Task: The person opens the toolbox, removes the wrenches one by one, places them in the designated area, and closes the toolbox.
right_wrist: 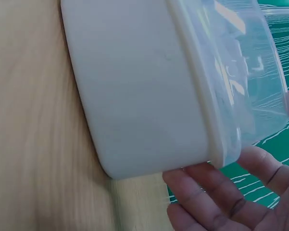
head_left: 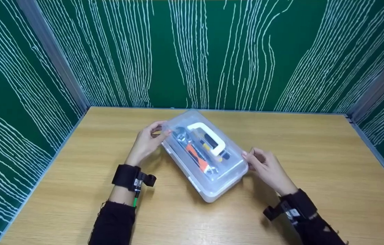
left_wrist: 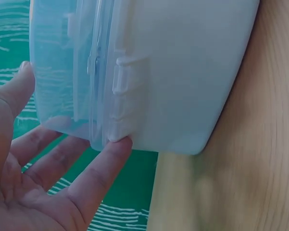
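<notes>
A translucent plastic box (head_left: 227, 177) with a clear lid and a white handle (head_left: 212, 136) lies slantwise on the wooden table (head_left: 314, 153); orange and black tools show through the lid. My left hand (head_left: 147, 141) is at its far left end. In the left wrist view, the left hand (left_wrist: 48, 183) has straight fingers, and one fingertip touches the bottom of a side latch (left_wrist: 122, 91) on the box (left_wrist: 182, 72). My right hand (head_left: 266, 166) is at the near right end. There the right hand (right_wrist: 221, 197) touches under the lid rim of the box (right_wrist: 134, 86).
Green walls with white wavy lines (head_left: 192, 51) close the table in at the back and both sides. Bare wood lies all around the box. Black straps with small cameras sit on both wrists (head_left: 127, 177).
</notes>
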Available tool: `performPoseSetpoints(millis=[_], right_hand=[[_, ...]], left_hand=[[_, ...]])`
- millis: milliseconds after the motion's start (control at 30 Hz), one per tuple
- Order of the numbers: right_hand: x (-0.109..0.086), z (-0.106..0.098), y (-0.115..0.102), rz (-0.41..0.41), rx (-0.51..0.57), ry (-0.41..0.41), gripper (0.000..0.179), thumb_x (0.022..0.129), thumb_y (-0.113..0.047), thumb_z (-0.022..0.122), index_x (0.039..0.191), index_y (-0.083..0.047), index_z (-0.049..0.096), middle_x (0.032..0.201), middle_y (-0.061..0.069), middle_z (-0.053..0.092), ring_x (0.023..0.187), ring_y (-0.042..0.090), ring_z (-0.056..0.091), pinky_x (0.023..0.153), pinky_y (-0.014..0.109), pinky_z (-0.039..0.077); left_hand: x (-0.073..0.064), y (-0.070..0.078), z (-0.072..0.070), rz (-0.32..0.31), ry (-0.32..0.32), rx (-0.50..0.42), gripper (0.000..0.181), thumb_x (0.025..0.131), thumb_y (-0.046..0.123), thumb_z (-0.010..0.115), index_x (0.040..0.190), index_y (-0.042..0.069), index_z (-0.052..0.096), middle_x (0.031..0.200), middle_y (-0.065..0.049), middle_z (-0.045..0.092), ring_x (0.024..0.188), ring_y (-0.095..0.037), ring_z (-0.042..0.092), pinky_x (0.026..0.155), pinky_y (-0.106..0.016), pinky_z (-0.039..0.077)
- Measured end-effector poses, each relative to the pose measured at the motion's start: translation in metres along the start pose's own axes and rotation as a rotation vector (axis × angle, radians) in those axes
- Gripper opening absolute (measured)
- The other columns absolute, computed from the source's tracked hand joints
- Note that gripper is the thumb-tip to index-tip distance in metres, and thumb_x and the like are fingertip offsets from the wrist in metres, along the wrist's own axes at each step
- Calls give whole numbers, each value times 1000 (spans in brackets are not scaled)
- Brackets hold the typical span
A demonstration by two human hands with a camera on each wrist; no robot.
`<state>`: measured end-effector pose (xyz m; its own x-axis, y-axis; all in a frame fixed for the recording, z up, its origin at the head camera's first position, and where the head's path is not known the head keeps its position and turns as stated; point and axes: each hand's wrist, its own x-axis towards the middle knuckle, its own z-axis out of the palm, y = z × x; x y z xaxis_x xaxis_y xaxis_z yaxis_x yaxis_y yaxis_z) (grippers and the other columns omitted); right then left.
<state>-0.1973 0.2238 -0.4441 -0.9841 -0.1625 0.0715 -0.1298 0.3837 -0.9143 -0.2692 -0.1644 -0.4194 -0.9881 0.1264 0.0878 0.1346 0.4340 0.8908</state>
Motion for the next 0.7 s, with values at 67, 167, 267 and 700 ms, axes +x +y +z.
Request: performPoseSetpoints(millis=[67,167,267,700], right_hand=[[-7,-3,-1,1,-12,-15,36,113,-31,57,93,-1,61,102,10,75,106,20,75,90,28,66],[-17,-7,-3,11,-27,-30,37,112,-31,58,92,0,60,101,10,72,104,19,75,90,28,66],[-24,-10,-6,15,-32,-55,37,112,-28,58,90,2,58,99,11,66,103,19,73,90,29,66],[-43,-35,-19,-60,-100,-360,32,113,-23,56,92,1,60,92,7,67,88,11,70,85,27,65]], left_hand=[[2,2,4,2,-20,-5,61,104,49,69,154,17,58,157,-16,59,148,-34,54,124,-51,46],[5,4,9,10,-44,-18,60,104,50,69,154,17,58,157,-15,59,148,-34,54,124,-51,46],[8,6,16,24,-64,-41,59,104,49,69,153,18,59,156,-15,60,147,-35,55,124,-51,46],[18,18,44,1,-96,-132,50,105,40,70,150,20,63,150,-11,65,143,-33,59,122,-50,48]])
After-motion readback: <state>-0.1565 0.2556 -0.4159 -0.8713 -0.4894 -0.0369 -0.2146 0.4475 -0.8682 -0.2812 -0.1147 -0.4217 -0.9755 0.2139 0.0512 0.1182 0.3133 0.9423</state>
